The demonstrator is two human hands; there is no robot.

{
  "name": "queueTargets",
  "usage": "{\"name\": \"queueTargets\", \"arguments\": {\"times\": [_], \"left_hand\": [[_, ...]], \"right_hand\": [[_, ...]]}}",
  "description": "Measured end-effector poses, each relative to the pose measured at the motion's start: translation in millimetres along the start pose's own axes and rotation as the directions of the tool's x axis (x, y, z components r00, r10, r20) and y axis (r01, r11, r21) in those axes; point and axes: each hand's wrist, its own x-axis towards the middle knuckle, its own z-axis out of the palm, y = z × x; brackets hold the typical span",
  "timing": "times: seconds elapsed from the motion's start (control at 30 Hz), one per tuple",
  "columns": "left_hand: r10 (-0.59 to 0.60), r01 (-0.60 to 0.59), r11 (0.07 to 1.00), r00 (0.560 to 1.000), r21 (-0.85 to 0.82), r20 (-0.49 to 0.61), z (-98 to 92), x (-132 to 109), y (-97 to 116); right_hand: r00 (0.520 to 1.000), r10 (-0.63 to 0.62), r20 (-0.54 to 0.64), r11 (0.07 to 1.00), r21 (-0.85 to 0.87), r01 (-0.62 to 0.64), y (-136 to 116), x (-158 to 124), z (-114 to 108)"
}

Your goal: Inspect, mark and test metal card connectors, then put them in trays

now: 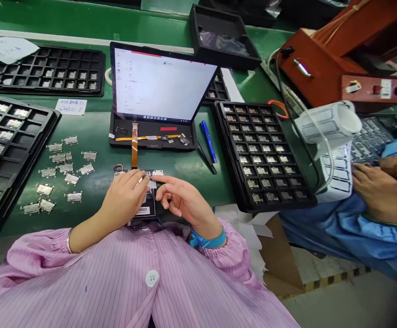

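A flat black device with a small circuit board (151,199) lies at the table's front edge, with a white barcode label near its bottom. My left hand (125,196) rests over its left part, fingers stretched out side by side on the board's upper edge and hiding much of it. My right hand (186,198) reaches in from the right. Its index fingertip touches the board near a white piece, while the other fingers curl loosely around nothing. An orange flex cable (134,150) runs from the board up to a lit display (160,86) leaning in a black tray.
Several small metal-shielded boards (71,178) lie loose on the left. Black compartment trays (7,150) stand at far left, with another tray (231,155) at right. A blue pen (208,142) and black tweezers (206,157) lie between. A co-worker's hands (379,191) are at right.
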Motion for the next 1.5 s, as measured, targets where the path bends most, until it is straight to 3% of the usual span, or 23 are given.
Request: {"name": "queueTargets", "arguments": {"times": [0.37,0.43,0.5,0.53,0.57,0.63,0.67,0.73,0.83,0.93,1.0,1.07,1.13,1.2,1.23,1.3,1.5], "left_hand": [[0.022,-0.021,1.0,0.999,0.012,-0.048,0.8,1.8,0.8],[0.008,-0.008,1.0,0.999,-0.008,-0.054,0.1,2.4,0.1],[-0.008,0.006,1.0,0.998,-0.023,-0.057,-0.6,2.7,-0.9],[-0.013,0.011,1.0,0.998,-0.028,-0.057,-0.8,2.7,-1.4],[-0.016,0.015,0.999,0.998,-0.031,-0.054,-0.8,2.5,-2.1],[-0.022,0.02,0.999,0.999,-0.041,-0.045,0.1,1.6,-3.6],[-0.028,0.026,0.999,0.999,-0.047,-0.041,0.9,0.9,-4.5],[-0.042,0.04,0.998,0.999,-0.056,-0.033,2.6,-0.9,-5.7],[-0.047,0.042,0.996,0.997,-0.084,-0.057,1.2,-1.6,-3.4],[-0.156,0.133,0.962,0.985,-0.24,-0.078,-7.7,5.4,6.1],[-0.32,0.302,0.852,0.947,-0.428,0.03,-15.6,15.0,14.1],[-0.425,0.457,0.676,0.883,-0.579,0.2,-22.0,26.2,20.7],[-0.454,0.526,0.554,0.841,-0.645,0.296,-25.9,35.9,25.2],[-0.466,0.544,0.53,0.828,-0.65,0.312,-26.9,42.3,28.2],[-0.471,0.55,0.533,0.824,-0.642,0.315,-26.4,44.3,29.5],[-0.466,0.564,0.541,0.819,-0.624,0.337,-23.5,46.7,31.8],[-0.332,0.538,0.593,0.841,-0.599,0.427,-11.7,51.3,31.2]], "right_hand": [[0.994,0.023,0.108,0.999,0.037,-0.027,-3.3,2.0,-4.5],[0.989,0.038,0.144,0.999,-0.005,-0.038,-4.7,3.2,-5.1],[0.996,-0.073,0.059,0.984,-0.158,0.081,-5.6,3.5,-6.0],[0.977,-0.212,-0.026,0.933,-0.302,0.194,-5.7,3.9,-6.8],[0.919,-0.384,-0.089,0.822,-0.486,0.297,-5.4,4.6,-8.0],[0.754,-0.656,-0.031,0.45,-0.818,0.358,-3.4,8.1,-11.5],[0.709,-0.702,0.06,0.26,-0.906,0.334,-1.8,10.7,-13.8],[0.708,-0.676,0.202,0.01,-0.959,0.282,2.2,16.4,-18.7],[0.687,-0.686,0.242,-0.092,-0.965,0.247,7.1,20.3,-23.5],[0.61,-0.756,0.236,-0.06,-0.954,0.294,8.9,13.8,-19.9],[0.6,-0.767,0.229,0.002,-0.933,0.359,9.1,6.1,-13.0],[0.629,-0.758,0.171,0.139,-0.9,0.412,9.2,-0.5,-5.3],[0.689,-0.722,0.063,0.364,-0.813,0.455,9.5,-4.1,0.1],[0.757,-0.653,-0.012,0.564,-0.675,0.476,9.8,-5.2,1.1],[0.78,-0.626,-0.025,0.619,-0.624,0.477,9.8,-5.2,-0.1],[0.796,-0.605,-0.033,0.65,-0.598,0.469,9.1,-5.0,-4.7],[0.84,-0.543,0.014,0.6,-0.693,0.4,0.8,-7.5,-25.2]]}}
